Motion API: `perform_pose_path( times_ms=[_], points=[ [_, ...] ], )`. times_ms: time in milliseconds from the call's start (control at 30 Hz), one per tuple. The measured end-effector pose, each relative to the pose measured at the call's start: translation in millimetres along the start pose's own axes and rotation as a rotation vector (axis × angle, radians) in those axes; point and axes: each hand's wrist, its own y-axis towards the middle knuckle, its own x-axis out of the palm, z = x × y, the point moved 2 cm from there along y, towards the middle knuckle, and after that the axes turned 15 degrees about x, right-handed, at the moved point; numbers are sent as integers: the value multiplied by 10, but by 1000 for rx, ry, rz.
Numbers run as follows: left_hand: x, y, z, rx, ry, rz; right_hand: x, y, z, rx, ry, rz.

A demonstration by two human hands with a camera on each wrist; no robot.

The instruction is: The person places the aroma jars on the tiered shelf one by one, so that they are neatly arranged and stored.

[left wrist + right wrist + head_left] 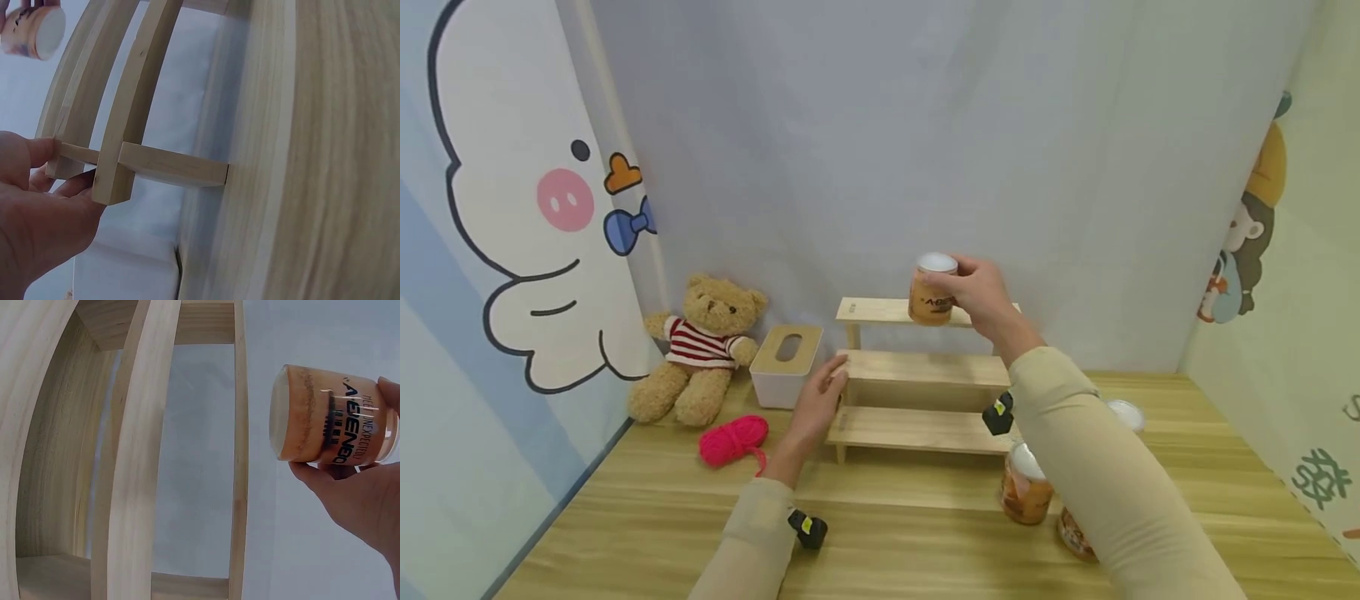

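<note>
My right hand [987, 296] holds an orange-labelled canister [929, 302] with a white lid, upright in the head view, at the top tier of a three-tier wooden shelf [925, 367]. In the right wrist view, thumb and fingers wrap the canister [325, 419], which shows dark printed lettering and appears beside the shelf's top board, apart from it. At the shelf's left end, my left hand [816, 406] grips the side of the middle tier. The left wrist view shows this hand [47, 215] with its thumb and fingers around the side rail between two boards.
Two similar canisters [1027, 487] [1075, 533] stand right of the shelf, one partly behind my right sleeve; another white lid [1126, 414] shows beyond it. To the left are a teddy bear [707, 350], a tissue box [778, 385] and pink yarn [733, 440]. A grey curtain [880, 150] hangs behind.
</note>
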Motion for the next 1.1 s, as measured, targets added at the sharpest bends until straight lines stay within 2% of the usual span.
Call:
perform_pose_path(
  times_ms=[267, 400, 600, 700, 933, 1100],
  points=[
    [-14, 63, -49, 25, 35, 20, 228, 236, -15, -17, -71, 64],
    [-26, 65, -62, 24, 27, 11, 304, 293, 12, -29, -68, 54],
    [-37, 55, -61, 18, 19, 11, 375, 371, 110, -95, -73, 35],
    [-32, 43, -54, 22, 11, -1, 371, 371, 181, -90, -146, 35],
    [-8, -71, 373, -4, -14, -42, 345, 383, 296, -41, -350, 15],
    [-13, -72, 358, -5, -21, -35, 358, 420, 311, -39, -426, 9]
  ],
)
